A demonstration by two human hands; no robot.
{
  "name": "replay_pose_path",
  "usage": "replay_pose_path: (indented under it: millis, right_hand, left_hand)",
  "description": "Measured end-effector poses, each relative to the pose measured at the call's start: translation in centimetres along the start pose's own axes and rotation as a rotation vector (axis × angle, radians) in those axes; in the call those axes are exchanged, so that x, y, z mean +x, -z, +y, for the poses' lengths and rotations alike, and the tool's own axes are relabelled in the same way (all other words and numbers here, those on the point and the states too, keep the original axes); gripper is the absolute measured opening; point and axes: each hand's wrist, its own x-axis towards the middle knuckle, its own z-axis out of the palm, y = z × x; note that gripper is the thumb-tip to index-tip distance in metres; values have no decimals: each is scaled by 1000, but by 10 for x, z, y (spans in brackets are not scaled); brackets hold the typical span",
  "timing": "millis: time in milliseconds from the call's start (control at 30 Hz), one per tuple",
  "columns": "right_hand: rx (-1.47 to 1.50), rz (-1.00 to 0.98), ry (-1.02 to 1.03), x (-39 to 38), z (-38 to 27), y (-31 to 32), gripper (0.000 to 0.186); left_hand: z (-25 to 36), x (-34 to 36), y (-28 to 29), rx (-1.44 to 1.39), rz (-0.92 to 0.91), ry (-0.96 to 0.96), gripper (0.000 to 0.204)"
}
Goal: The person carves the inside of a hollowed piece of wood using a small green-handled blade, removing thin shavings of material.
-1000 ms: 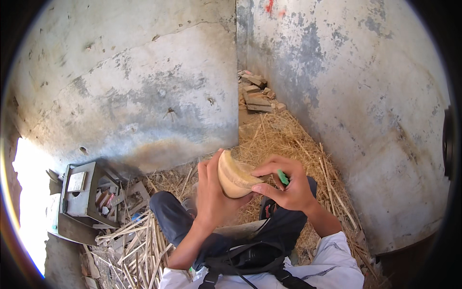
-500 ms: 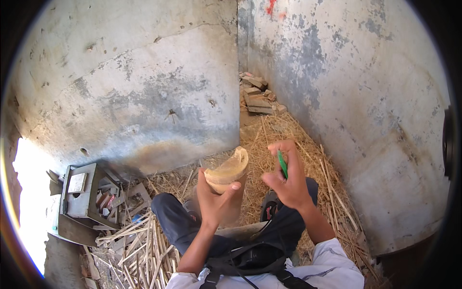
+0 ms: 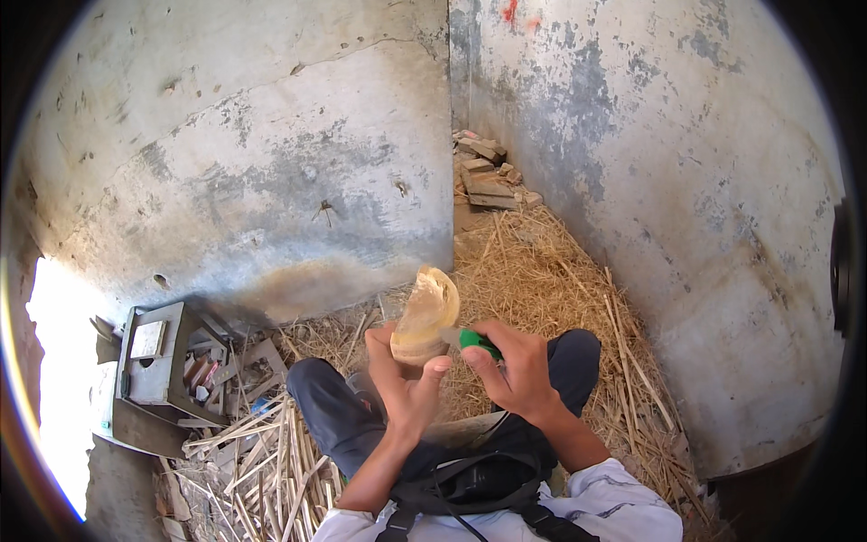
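A pale tan, rounded piece [image 3: 424, 316] that looks like cut wood or bamboo, with a curved hollow in its upper end, is held upright over my knees. My left hand [image 3: 404, 395] is wrapped round its lower part, the thumb on the side nearest me. In my right hand [image 3: 522, 372] is a small green-handled knife [image 3: 472, 341], gripped between thumb and fingers. Its short grey blade, partly blurred, reaches left to the right side of the tan piece; whether it touches cannot be told.
Straw [image 3: 533, 257] covers the ground ahead. Split sticks [image 3: 262, 470] lie at lower left beside a worn grey wooden cabinet [image 3: 158, 361] with clutter inside. Bricks [image 3: 488, 185] are heaped in the far corner between a left wall [image 3: 271, 163] and a right wall [image 3: 713, 271].
My right hand has come left with the knife, from apart to beside the tan piece. The tan piece has tilted, its hollow turning toward the left.
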Motion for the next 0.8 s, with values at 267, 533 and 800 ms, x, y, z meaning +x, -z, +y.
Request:
replay_pose_path:
  millis: [267, 533, 800]
  right_hand:
    - [51, 33, -65, -1, 6, 3, 30]
    - [144, -57, -20, -10, 2, -1, 28]
    - [50, 7, -87, -1, 17, -12, 32]
  left_hand:
    - [-5, -5, 3, 135, 71, -92, 57]
    - [-5, -4, 2, 97, 76, -179, 62]
    - [-1, -11, 5, 63, 137, -156, 71]
